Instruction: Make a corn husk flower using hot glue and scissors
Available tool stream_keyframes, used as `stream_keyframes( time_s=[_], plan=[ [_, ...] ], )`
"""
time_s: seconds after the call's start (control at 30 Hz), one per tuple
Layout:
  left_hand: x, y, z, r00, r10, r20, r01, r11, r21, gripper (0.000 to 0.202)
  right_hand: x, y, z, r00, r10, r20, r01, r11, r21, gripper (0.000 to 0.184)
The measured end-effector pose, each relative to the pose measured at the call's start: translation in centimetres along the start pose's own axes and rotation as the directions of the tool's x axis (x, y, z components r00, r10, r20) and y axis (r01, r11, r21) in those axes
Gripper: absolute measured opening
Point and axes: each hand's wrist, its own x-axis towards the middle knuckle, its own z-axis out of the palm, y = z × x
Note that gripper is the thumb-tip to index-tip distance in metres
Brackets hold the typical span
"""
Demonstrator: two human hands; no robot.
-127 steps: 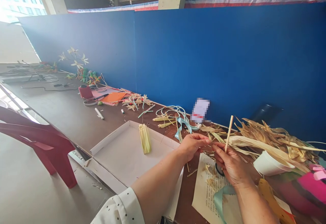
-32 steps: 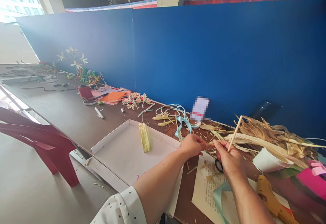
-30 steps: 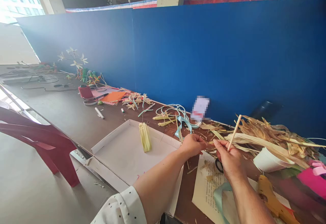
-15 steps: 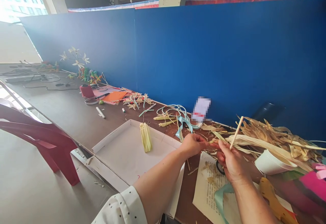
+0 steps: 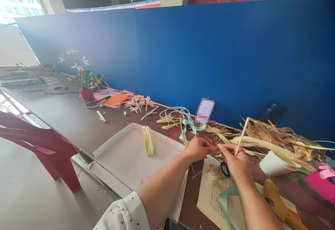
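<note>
My right hand is closed around a thin pale stick that tilts up above the knuckles. Just left of it, my left hand has its fingertips pinched together. The fingertips of both hands nearly meet, with something small and brownish between them, too hidden to name. Below my right hand lie black scissors handles on a printed sheet. A pale green corn husk bundle on a thin stem lies in the shallow white box, left of my hands.
Dried corn husks are heaped at the right behind a tipped white cup. A yellow glue gun and green ribbon lie in front. Pale blue cord and husk scraps are beyond. A red chair stands left.
My right hand has shifted slightly left, bringing its fingertips closer to my left hand's. The stick stays in its grip. The whole view has moved a little.
</note>
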Motion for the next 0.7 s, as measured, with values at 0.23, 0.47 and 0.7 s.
stream_keyframes(
  time_s=[0.23,0.47,0.7],
  plan=[
    [0.4,-0.3,-0.1,0.999,-0.032,0.037,0.035,0.995,-0.094,0.012,-0.1,-1.0,-0.2,0.984,0.173,0.052,-0.18,0.945,0.274,0.032],
    [0.1,0.3,-0.4,0.995,-0.08,-0.052,0.071,0.987,-0.144,0.024,0.2,-0.3,-0.4,0.989,0.14,0.037,-0.145,0.953,0.266,0.033],
    [0.6,-0.7,0.2,1.0,-0.003,0.022,0.007,0.982,-0.188,0.025,0.2,0.1,-0.3,0.998,0.01,0.058,-0.01,1.0,-0.001,0.028]
  ],
)
